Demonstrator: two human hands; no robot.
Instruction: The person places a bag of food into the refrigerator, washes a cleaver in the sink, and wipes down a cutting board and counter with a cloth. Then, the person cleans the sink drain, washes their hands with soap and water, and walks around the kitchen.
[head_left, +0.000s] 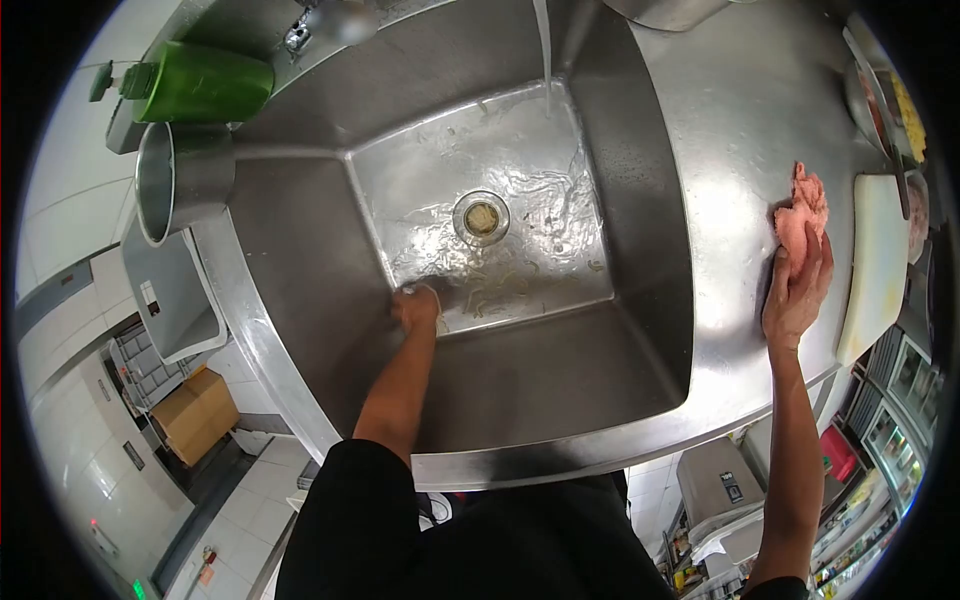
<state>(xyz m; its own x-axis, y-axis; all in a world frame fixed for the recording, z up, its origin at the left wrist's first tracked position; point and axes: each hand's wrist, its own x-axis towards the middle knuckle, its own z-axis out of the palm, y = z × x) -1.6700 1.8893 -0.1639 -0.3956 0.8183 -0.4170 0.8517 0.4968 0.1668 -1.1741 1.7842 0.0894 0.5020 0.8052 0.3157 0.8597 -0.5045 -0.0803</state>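
My right hand [797, 285] presses a crumpled pink cloth [803, 205] onto the steel counter, its fingers closed over the cloth's near end. Down in the steel sink [520, 375], my left hand [418, 305] is at the near left corner of the basin floor, slightly blurred. Its fingers look curled, and whatever they may hold is hidden. Thin yellowish scraps [490, 285] lie in shallow water to the right of that hand. The round drain [481, 218] has a light brown middle. A stream of water [544, 50] falls into the back right of the basin.
A green pump bottle [205, 85] and a metal pot [190, 180] stand along the sink's left side, above a grey bin [172, 295]. A white cutting board [872, 265] lies right of my right hand. Further down left is a cardboard box [197, 415].
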